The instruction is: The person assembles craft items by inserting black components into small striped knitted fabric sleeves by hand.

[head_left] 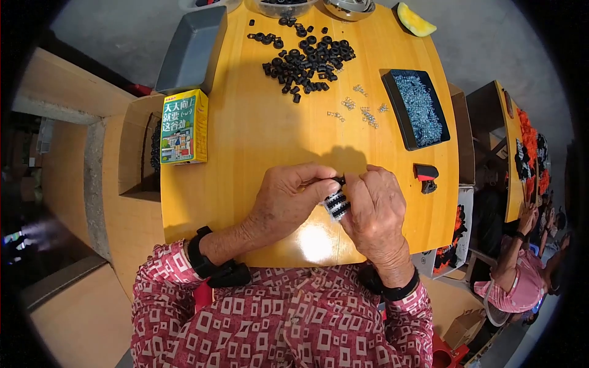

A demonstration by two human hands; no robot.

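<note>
Near the front of the table, my left hand and my right hand meet, both closed. Between them hangs a small black-and-white striped piece, tilted, with ragged white edges. The fingers of my right hand curl round its right side. At its upper end my left thumb and forefinger pinch a small black part; whether the two are joined is hidden by the fingertips. Farther back lies a loose heap of small black ring-shaped and blocky parts. Several little clusters of clear pieces are scattered nearer to me.
A black tray of clear pieces stands at the right. Below it lies a small red-and-black object. At the left are a grey bin and a yellow-green carton. Bowls and a yellow fruit wedge line the far edge. Another person sits at right.
</note>
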